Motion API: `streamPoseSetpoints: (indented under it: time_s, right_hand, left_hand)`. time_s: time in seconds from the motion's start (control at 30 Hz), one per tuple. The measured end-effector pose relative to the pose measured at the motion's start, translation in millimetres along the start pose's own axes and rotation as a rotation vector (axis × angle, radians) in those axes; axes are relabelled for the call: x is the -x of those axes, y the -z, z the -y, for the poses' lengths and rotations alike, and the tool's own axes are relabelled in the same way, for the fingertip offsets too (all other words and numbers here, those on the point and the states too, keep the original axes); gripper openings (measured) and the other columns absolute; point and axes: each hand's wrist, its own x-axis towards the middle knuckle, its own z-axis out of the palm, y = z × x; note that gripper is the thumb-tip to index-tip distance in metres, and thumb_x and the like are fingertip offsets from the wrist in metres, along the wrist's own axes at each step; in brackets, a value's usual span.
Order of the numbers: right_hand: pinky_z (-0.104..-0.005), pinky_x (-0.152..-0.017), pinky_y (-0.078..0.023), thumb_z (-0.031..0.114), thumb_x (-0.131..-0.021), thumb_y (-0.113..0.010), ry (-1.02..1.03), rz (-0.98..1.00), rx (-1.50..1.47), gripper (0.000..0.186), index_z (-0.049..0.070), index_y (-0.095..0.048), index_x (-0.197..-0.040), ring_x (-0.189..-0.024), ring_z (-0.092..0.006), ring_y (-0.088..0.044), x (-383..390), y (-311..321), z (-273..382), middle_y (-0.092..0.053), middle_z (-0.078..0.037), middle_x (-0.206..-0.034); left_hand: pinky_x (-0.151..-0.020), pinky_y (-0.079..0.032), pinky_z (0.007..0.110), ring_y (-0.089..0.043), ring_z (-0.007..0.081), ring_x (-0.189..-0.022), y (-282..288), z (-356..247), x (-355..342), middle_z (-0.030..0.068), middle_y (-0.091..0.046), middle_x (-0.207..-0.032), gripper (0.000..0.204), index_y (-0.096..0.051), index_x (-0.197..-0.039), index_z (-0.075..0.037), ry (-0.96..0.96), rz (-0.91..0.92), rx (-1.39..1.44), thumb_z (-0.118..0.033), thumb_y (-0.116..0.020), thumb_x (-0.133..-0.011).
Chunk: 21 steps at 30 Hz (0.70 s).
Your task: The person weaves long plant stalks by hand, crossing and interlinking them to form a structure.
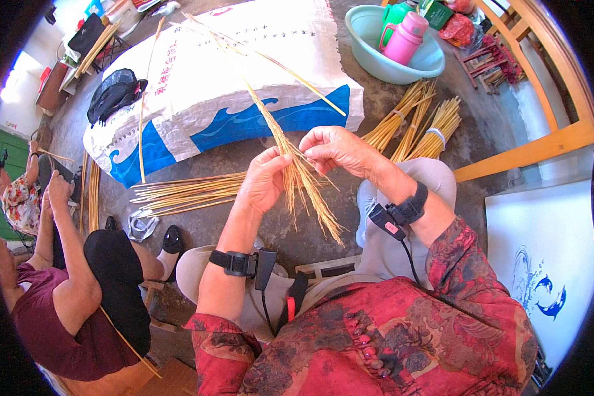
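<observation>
We have a long bundle of stalks (301,179) at the centre of the frame, its loose, feathery heads fanning down toward us; our left hand (267,177) clamps it between thumb and fingers; our right hand (336,148) has thumb and fingertips drawn together at the bundle's right edge, though we cannot tell whether a strand is pinched there; the step in hand seems to be fine work on the stalks around that grip, and the next move probably calls for a firm left hold and a light right touch; as for room, the bundle's far end reaches over the white sack (211,86) at upper centre, whose blue edge lies near our hands; loose stalks (188,193) lie just left of our left wrist; tied bundles (435,132) and a wooden frame (541,148) hem the right; bare floor (277,231) shows below our hands, where the heads can hang.
</observation>
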Motion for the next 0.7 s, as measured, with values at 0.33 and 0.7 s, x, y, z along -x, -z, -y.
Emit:
streamPoseSetpoints:
  time_s: [0.33,0.7]
  right_hand:
    - [-0.0209,-0.053,-0.044,0.009,-0.078,-0.054,-0.010,-0.009,0.014,0.015,0.001,-0.052,-0.091,-0.057,-0.0086,-0.053,3.3,6.2,-1.9,-0.054,-0.002,-0.076]
    - [-0.0255,-0.058,-0.044,0.009,-0.070,-0.058,0.290,-0.135,0.354,0.013,0.001,-0.055,-0.080,-0.064,-0.0102,-0.052,-2.2,-12.5,-13.4,-0.057,-0.004,-0.071]
  left_hand:
    - [-0.059,-0.050,0.027,-0.058,0.0119,-0.065,-2.1,-6.0,2.2,0.0018,-0.058,-0.075,0.007,-0.053,-0.086,-0.006,-0.041,-0.077,-0.008,-0.007,-0.054,-0.079]
    - [-0.061,-0.047,0.027,-0.055,0.0106,-0.068,3.3,4.4,-7.7,0.0019,-0.057,-0.079,0.010,-0.052,-0.087,-0.005,-0.088,-0.137,-0.214,-0.011,-0.056,-0.079]
